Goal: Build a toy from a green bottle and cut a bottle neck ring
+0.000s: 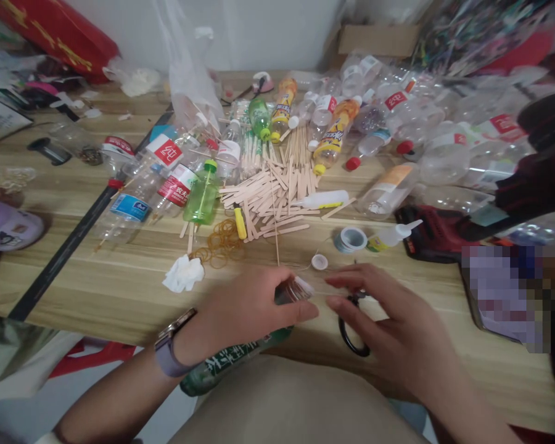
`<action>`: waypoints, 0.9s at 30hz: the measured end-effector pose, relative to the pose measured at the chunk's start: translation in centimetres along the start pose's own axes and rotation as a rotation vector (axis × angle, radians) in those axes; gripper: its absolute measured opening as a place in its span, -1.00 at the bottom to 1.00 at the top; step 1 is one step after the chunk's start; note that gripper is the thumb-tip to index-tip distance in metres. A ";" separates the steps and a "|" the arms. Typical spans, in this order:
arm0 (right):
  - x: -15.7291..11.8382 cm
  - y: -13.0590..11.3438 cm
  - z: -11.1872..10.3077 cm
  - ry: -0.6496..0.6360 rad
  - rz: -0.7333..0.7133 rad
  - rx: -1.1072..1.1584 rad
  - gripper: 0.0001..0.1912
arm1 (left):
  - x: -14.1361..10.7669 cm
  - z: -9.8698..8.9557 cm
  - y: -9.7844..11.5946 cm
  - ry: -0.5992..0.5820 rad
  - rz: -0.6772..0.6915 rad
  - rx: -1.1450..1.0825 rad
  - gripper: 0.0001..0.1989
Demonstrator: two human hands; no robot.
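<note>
A clear bottle with a green label (pixel 234 361) lies slanted at the table's front edge, its neck pointing right. My left hand (pixel 263 302), with a watch on its wrist, is wrapped round the bottle near its neck. To the right of the bottle mouth is my right hand (pixel 374 308), thumb and fingers apart; whether a thin thread runs between them is too blurred to tell. Black-handled scissors (pixel 351 345) lie partly behind my right fingers. A small white spool (pixel 319 262) sits just beyond the hands.
Wooden sticks (pixel 282 197) are piled at the middle, with rubber bands (pixel 222 243) and a crumpled tissue (pixel 184 274) nearer. A green bottle (pixel 202 196) stands to the left. Many clear bottles fill the back right. A red and black power tool (pixel 437 233) lies right, beside a phone (pixel 504 296).
</note>
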State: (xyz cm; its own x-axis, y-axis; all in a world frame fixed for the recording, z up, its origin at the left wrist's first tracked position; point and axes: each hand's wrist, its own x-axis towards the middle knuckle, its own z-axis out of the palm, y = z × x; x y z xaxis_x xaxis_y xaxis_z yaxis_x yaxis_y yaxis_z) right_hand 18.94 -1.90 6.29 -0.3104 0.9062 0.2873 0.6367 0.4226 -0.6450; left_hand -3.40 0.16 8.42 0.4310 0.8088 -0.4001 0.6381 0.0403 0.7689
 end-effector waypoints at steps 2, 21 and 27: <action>1.1 -1.6 1.0 -0.057 0.008 0.169 -0.81 | -0.2 0.3 0.1 0.005 0.016 0.000 -0.63; 0.7 2.1 2.0 -0.097 0.638 1.247 -0.66 | -3.6 -3.8 0.4 0.434 0.154 -0.107 -0.77; 0.6 1.9 3.1 0.041 0.835 1.529 -0.73 | -1.5 -2.8 -0.7 0.855 0.479 -0.227 -0.83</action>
State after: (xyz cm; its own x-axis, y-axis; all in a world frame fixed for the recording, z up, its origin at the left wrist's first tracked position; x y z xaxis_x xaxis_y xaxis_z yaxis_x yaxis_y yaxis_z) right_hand 17.77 -0.57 3.07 -0.2417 0.8636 -0.4424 -0.5888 -0.4929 -0.6406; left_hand -6.29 0.53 9.86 -0.0493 0.9150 0.4004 0.3428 -0.3610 0.8673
